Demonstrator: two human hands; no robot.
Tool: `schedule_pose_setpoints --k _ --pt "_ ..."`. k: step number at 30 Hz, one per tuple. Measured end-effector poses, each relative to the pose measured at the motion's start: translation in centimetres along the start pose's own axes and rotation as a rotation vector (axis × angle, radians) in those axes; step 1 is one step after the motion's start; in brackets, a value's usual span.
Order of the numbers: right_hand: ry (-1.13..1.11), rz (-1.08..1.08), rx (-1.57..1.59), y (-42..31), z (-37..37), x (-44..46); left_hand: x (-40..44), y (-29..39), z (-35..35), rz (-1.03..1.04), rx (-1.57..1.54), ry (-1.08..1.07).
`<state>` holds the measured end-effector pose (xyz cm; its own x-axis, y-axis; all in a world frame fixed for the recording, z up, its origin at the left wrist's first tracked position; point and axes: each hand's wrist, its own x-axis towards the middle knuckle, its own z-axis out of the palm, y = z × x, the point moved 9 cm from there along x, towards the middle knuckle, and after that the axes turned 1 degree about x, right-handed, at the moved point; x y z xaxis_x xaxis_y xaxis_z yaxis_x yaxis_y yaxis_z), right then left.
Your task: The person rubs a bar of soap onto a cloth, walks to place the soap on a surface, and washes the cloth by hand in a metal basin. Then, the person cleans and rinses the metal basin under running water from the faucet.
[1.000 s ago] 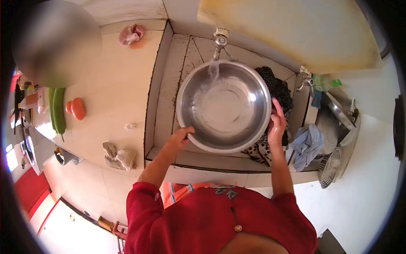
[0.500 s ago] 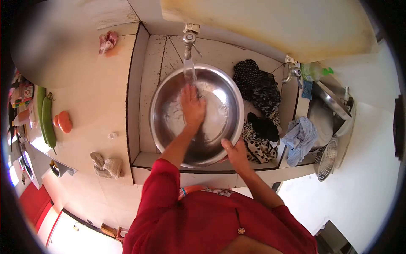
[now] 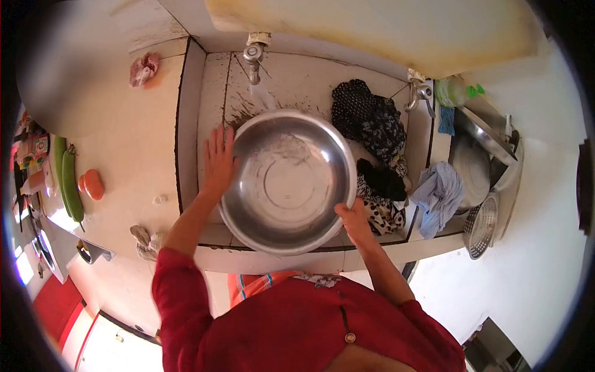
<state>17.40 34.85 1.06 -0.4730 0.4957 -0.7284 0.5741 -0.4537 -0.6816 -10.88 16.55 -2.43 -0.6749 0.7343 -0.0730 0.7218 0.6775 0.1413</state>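
Observation:
A wide steel basin (image 3: 288, 223) sits in the tiled sink, tilted slightly, with a wet shine inside. My right hand (image 3: 355, 221) grips its right near rim, thumb on top. Along the basin's left side, my left hand (image 3: 219, 162) is flat with fingers stretched out, close to the outer wall; whether it touches is unclear. Water runs from the left tap (image 3: 253, 59) and falls behind the far rim. To the right of the basin lies a heap of dark patterned cloths (image 3: 370, 121) in the sink.
A second tap (image 3: 420, 96) stands at the right wall. Beyond it are a blue striped cloth (image 3: 440, 195), a steel colander (image 3: 481, 229) and pans. On the left counter lie long green vegetables (image 3: 71, 189), tomatoes (image 3: 93, 184) and a crumpled cloth (image 3: 146, 242).
My left hand has left the basin's inside and moved left, outside the rim. The basin has shifted toward me, out from under the water stream. My right hand stays on the rim.

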Motion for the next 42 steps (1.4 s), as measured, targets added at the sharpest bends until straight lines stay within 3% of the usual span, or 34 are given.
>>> schedule_pose_setpoints --k 1,3,6,9,12,15,17,19,21,23,26,30,31,34,35,37,39,41,42 --pt "-0.018 -0.125 -0.050 -0.4 0.3 0.2 2.1 -0.4 0.0 -0.122 -0.182 0.091" --pt "-0.055 -0.376 -0.165 -0.7 0.6 0.8 6.2 3.2 2.1 -0.106 -0.223 0.026" --pt "-0.058 -0.062 0.075 -1.2 1.5 0.3 8.8 13.2 2.1 0.073 -0.435 0.100" --pt "-0.022 0.100 0.028 -1.4 2.0 0.1 6.4 20.9 -0.3 0.318 -0.746 0.282" --pt "-0.030 0.211 0.221 0.3 1.8 0.9 -0.3 24.5 0.2 0.447 -1.176 -0.169" --pt "-0.055 0.082 0.270 3.6 1.0 3.6 -6.8 21.2 -3.8 0.385 -1.503 -0.538" --pt "0.016 -0.093 0.184 1.7 1.3 4.4 -10.2 16.5 -0.8 0.242 -1.115 -1.060" --pt "-0.001 -0.183 0.142 -2.0 2.0 5.0 -10.9 8.2 2.5 0.281 -0.506 -0.955" --pt "-0.037 -0.131 0.051 -3.2 1.8 6.9 -7.5 1.9 -4.2 0.120 -0.349 -0.067" --pt "-0.064 -0.063 -0.014 -4.1 1.0 9.1 -5.5 -1.4 -8.7 -0.157 0.006 0.298" --pt "-0.193 0.065 -0.035 -5.4 0.1 10.8 -5.5 -8.0 1.6 -0.832 -1.302 0.153" --pt "-0.217 0.213 -0.102 -0.9 0.1 14.8 -5.5 -3.8 -9.3 -0.556 -1.276 0.148" --pt "-0.226 0.211 -0.124 -1.1 2.5 14.5 -6.6 -2.9 -12.6 -0.615 -1.266 0.201" --pt "-0.402 -0.003 -0.248 -1.0 11.9 17.7 -11.4 -0.6 -18.7 -0.671 -0.988 0.294" --pt "-0.427 -0.161 -0.205 -2.9 15.3 18.2 -12.5 0.4 -20.0 -0.636 -0.904 0.322" --pt "-0.353 -0.413 -0.289 -7.9 19.3 18.5 -15.4 1.3 -19.8 -0.609 -0.794 0.443" --pt "-0.261 -0.577 -0.429 -13.0 20.2 18.0 -17.5 1.3 -17.8 -0.630 -0.880 0.492" --pt "-0.257 -0.737 -0.466 -16.6 18.6 17.6 -18.1 0.2 -13.6 -0.824 -1.149 0.627" --pt "-0.251 -0.831 -0.577 -18.4 17.1 16.3 -18.0 -0.9 -10.7 -0.764 -1.098 0.585"
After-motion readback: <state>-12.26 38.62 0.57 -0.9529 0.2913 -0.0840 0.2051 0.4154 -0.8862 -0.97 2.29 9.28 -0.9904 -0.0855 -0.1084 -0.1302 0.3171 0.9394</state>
